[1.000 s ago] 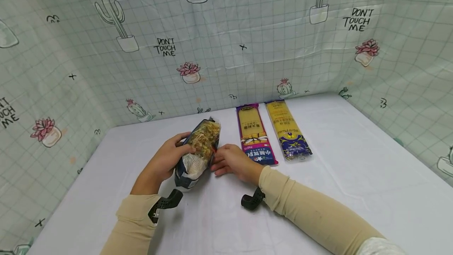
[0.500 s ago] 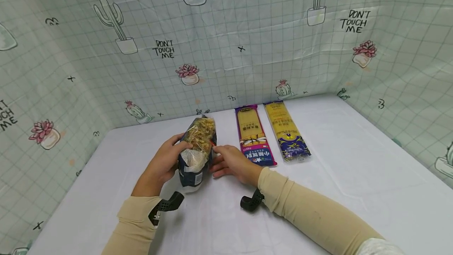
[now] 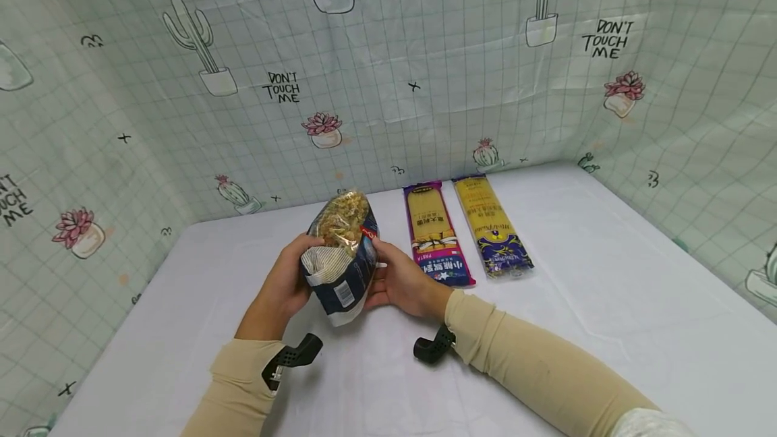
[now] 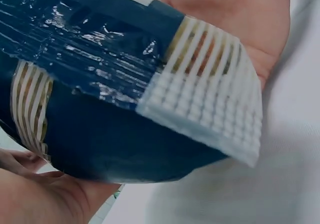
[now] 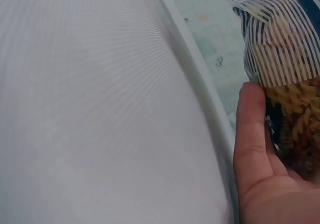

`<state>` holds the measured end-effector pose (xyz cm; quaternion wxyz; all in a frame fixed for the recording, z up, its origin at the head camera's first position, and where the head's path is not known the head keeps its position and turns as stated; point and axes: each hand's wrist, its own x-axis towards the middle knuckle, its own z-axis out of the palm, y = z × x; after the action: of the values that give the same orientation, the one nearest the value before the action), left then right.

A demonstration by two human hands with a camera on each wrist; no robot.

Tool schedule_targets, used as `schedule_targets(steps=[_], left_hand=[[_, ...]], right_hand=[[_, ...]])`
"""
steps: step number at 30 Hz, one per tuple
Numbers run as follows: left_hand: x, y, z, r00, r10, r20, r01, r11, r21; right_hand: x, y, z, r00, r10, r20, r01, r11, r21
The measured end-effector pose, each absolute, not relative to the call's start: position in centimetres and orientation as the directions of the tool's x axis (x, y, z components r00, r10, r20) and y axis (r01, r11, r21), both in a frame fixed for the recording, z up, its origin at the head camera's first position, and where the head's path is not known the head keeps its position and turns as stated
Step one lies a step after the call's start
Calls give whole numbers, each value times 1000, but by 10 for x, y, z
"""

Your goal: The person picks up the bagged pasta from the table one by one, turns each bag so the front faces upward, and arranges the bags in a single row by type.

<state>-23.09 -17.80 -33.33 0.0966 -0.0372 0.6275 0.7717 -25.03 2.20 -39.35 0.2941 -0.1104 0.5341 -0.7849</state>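
Note:
A clear and dark-blue bag of fusilli pasta [image 3: 342, 258] is tilted between both hands in the head view, its striped end and barcode side facing me. My left hand [image 3: 288, 282] grips its left side, thumb over the edge. At the right side, my right hand [image 3: 403, 282] holds it with the thumb on the side and the other fingers lower, partly hidden. The left wrist view shows the bag's blue wrapper [image 4: 115, 144] and white crimped seal close up. In the right wrist view, a finger of the right hand [image 5: 270, 199] lies along the bag.
Two flat packs of spaghetti lie on the white table [image 3: 546, 342] to the right: a pink-and-blue one [image 3: 431, 221] and a yellow-and-blue one [image 3: 492, 221]. Behind the table hangs a grid-patterned cloth [image 3: 388, 73] with cactus drawings.
The bag has turned in the hands, bringing its dark-blue side, barcode and red label into view. The right hand has closed in against its side. Both spaghetti packs stay put.

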Motion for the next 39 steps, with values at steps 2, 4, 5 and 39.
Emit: schedule_targets(steps=[2, 4, 5, 39], left_hand=[[-232, -179, -335, -977, 109, -185, -206, -223, 953], [-233, -181, -336, -975, 121, -185, -210, -243, 947], [-233, -182, -337, -975, 128, -184, -211, -249, 945], [-234, -200, -336, -957, 201, -207, -137, 315, 939]], right_hand=[[-249, 22, -394, -821, -554, -138, 337, -275, -901], [-248, 21, -395, -842, -524, -129, 315, -283, -906], [-247, 20, -395, -852, -509, -120, 296, -281, -913], [-246, 15, -399, -891, -431, -147, 229, -146, -962]])
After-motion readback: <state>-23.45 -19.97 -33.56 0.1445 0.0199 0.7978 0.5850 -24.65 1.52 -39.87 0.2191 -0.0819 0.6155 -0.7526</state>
